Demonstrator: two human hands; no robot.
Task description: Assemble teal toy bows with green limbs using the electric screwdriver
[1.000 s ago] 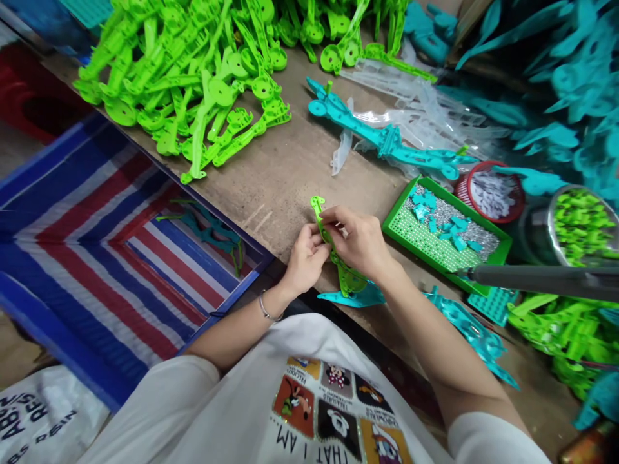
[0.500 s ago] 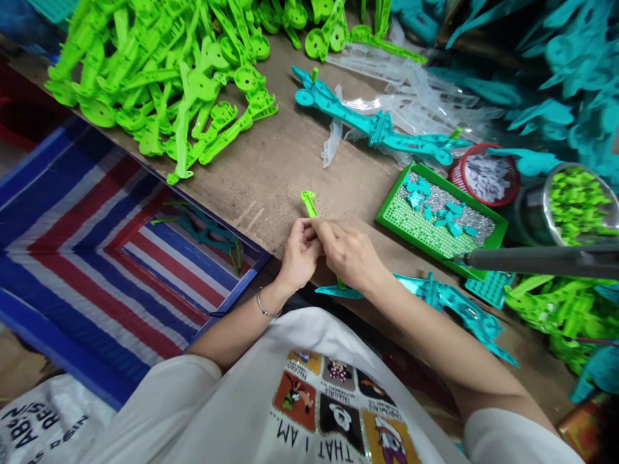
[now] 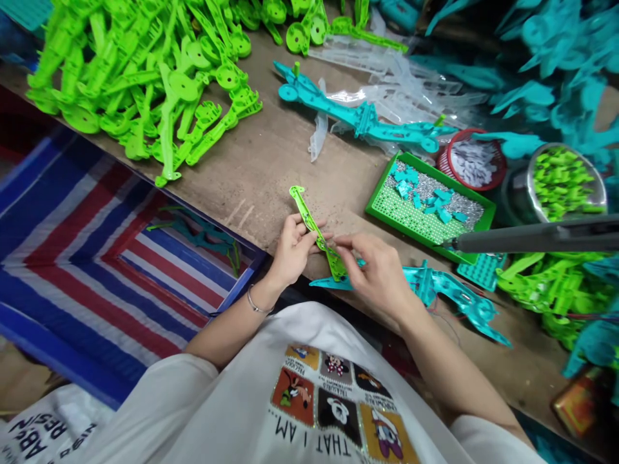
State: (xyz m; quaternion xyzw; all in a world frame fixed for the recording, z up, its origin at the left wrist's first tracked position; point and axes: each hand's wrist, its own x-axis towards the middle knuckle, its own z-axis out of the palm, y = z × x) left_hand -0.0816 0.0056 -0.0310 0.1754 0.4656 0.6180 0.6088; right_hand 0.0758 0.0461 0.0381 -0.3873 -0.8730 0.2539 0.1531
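My left hand (image 3: 291, 250) grips a long, narrow lime-green plastic part (image 3: 304, 212) near its middle, tilted above the table's front edge. My right hand (image 3: 380, 270) is closed in a pinch beside the part's lower half. What sits between those fingertips is too small to make out. Behind and below the hands, a teal plastic part (image 3: 438, 283) with thin wires lies along the edge. Another teal part (image 3: 329, 106), bearing small green pegs, rests farther back on the table.
Lime-green parts (image 3: 145, 84) are heaped at the left. A green tray (image 3: 387, 209) holds screws and teal pieces, near a red basket (image 3: 442, 164) and a metal bowl (image 3: 532, 187). A dark screwdriver-like tool (image 3: 527, 240) juts in from the right. Clear plastic pieces (image 3: 387, 71) lie behind.
My right hand has moved right and down off the top of the green part, which now shows along most of its length. My left hand still holds it. The view has shifted slightly.
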